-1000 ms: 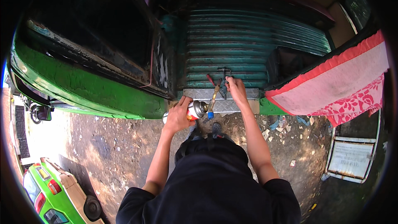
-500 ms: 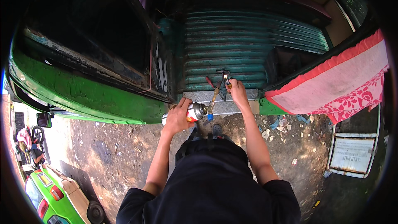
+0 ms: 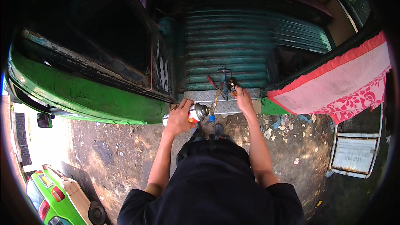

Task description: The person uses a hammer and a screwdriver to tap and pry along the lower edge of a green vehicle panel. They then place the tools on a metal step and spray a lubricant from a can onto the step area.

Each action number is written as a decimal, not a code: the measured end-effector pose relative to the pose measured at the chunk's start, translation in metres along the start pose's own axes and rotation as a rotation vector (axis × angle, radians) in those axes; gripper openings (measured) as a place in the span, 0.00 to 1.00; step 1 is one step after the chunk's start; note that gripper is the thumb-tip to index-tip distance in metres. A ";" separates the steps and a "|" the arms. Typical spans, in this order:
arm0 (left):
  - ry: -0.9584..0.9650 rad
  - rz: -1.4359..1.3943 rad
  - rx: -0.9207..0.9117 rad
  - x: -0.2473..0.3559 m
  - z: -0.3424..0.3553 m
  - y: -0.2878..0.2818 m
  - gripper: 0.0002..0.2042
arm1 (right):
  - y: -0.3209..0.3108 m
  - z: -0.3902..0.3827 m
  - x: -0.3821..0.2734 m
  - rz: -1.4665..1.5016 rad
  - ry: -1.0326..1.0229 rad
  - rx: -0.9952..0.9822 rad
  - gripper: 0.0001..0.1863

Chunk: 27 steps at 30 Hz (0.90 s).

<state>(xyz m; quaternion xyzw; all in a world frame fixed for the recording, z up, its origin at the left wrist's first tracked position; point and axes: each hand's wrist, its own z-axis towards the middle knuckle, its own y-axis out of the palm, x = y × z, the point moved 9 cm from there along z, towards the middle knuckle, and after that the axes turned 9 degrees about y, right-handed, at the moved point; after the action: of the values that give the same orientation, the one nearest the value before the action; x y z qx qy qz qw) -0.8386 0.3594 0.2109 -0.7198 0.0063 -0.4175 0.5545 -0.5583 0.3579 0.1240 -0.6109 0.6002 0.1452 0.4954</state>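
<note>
My left hand is wrapped round a white and red gas canister lying on its side. Screwed onto it is a blowtorch head with a brass tube angled away from me and a blue knob. My right hand is closed on a small lighter, just right of the torch tip. A small glow shows by the dark top of the lighter, too small to make out clearly. Beyond the torch lie a red-handled tool and a grey T-shaped metal tool.
A silver tread-plate step edges the ribbed green vehicle floor. The green body panel is to the left; a pink and white cloth hangs at right. A metal-framed sign and a green car stand behind.
My right hand has drawn the lighter slightly right and toward me, away from the torch tip. The bright flame seen earlier looks smaller. A person at far left is out of view.
</note>
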 end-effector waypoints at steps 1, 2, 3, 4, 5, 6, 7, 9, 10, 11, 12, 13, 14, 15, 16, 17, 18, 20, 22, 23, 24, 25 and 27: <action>-0.002 -0.006 0.012 -0.001 0.000 -0.001 0.38 | -0.002 -0.001 0.007 0.070 0.047 0.012 0.27; -0.004 -0.013 0.021 -0.003 0.000 -0.001 0.38 | -0.002 -0.003 0.005 0.088 0.053 0.001 0.28; -0.005 -0.020 0.030 -0.004 -0.001 -0.002 0.38 | -0.003 -0.006 0.002 0.106 0.059 -0.009 0.28; -0.028 -0.031 0.025 -0.005 -0.001 0.000 0.38 | -0.003 -0.009 0.000 0.124 0.066 -0.019 0.28; -0.047 -0.041 0.022 -0.005 0.000 0.001 0.39 | -0.003 -0.011 -0.002 0.143 0.069 -0.026 0.28; -0.064 -0.056 0.014 -0.005 0.003 0.004 0.39 | -0.011 -0.009 -0.002 0.159 -0.029 0.081 0.28; -0.074 -0.064 0.025 -0.003 0.007 0.007 0.39 | -0.017 -0.009 0.004 0.172 -0.128 0.190 0.27; -0.116 -0.065 0.055 -0.009 0.009 0.012 0.39 | -0.012 -0.030 -0.004 0.160 -0.214 0.242 0.27; -0.147 -0.035 0.052 -0.016 0.006 0.013 0.39 | -0.006 -0.058 -0.030 0.134 -0.199 0.187 0.26; -0.160 -0.015 0.047 -0.016 0.010 0.016 0.40 | -0.004 -0.077 -0.044 0.101 -0.185 0.153 0.26; -0.168 0.004 0.039 -0.015 0.013 0.021 0.40 | 0.002 -0.083 -0.044 0.047 -0.220 0.127 0.26; -0.181 0.001 0.035 -0.016 0.015 0.027 0.40 | 0.007 -0.090 -0.045 -0.010 -0.231 0.106 0.25; -0.193 0.000 0.030 -0.016 0.018 0.032 0.40 | 0.013 -0.097 -0.047 -0.065 -0.242 0.085 0.23; -0.206 -0.001 0.026 -0.016 0.020 0.036 0.40 | 0.020 -0.102 -0.047 -0.120 -0.252 0.063 0.22; -0.223 -0.010 0.021 -0.017 0.020 0.040 0.40 | 0.021 -0.107 -0.050 -0.256 -0.333 0.169 0.25; -0.230 -0.009 0.020 -0.016 0.020 0.043 0.40 | 0.022 -0.108 -0.049 -0.267 -0.324 0.184 0.25; -0.237 -0.007 0.019 -0.017 0.020 0.046 0.40 | 0.023 -0.109 -0.048 -0.278 -0.314 0.199 0.25; -0.246 -0.009 0.011 -0.017 0.019 0.049 0.41 | 0.022 -0.109 -0.046 -0.307 -0.302 0.222 0.25; -0.252 -0.017 -0.003 -0.015 0.017 0.051 0.41 | 0.022 -0.107 -0.044 -0.343 -0.299 0.235 0.24; -0.251 -0.017 0.012 -0.015 0.017 0.051 0.41 | 0.022 -0.107 -0.045 -0.308 -0.321 0.231 0.24; -0.250 -0.016 0.027 -0.015 0.017 0.051 0.40 | 0.022 -0.106 -0.044 -0.274 -0.344 0.227 0.23; -0.249 -0.016 0.043 -0.014 0.017 0.051 0.40 | 0.023 -0.105 -0.043 -0.239 -0.367 0.222 0.23; -0.251 -0.014 0.043 -0.011 0.017 0.051 0.40 | 0.023 -0.104 -0.039 -0.157 -0.393 0.220 0.22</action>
<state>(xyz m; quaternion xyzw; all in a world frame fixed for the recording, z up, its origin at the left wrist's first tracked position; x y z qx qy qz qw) -0.8119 0.3583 0.1626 -0.7544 -0.0774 -0.3280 0.5632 -0.6316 0.3047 0.1927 -0.5583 0.4551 0.1560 0.6760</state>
